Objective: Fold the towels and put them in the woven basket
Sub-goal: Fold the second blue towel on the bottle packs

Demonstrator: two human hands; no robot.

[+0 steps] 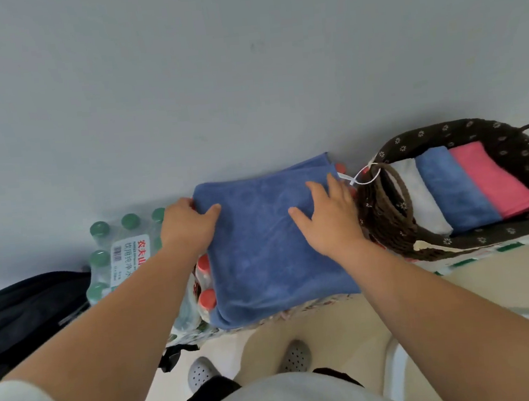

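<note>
A blue towel [268, 248] lies folded into a rough square on top of packs of bottles, against the wall. My left hand [188, 227] grips its left edge, thumb on top of the cloth. My right hand [329, 216] lies flat on the towel's upper right part, fingers spread. To the right stands the dark brown woven basket [384, 221] with a flowered lining and a handle. Inside it lie three folded towels side by side: a white one [418, 198], a blue one [453, 192] and a pink one [490, 181].
A shrink-wrapped pack of green-capped water bottles [116, 250] stands left of the towel; red-capped bottles [206, 296] show under its left edge. A black bag [25, 317] lies at far left. A grey wall is behind. My feet in grey clogs [294, 356] stand on the pale floor.
</note>
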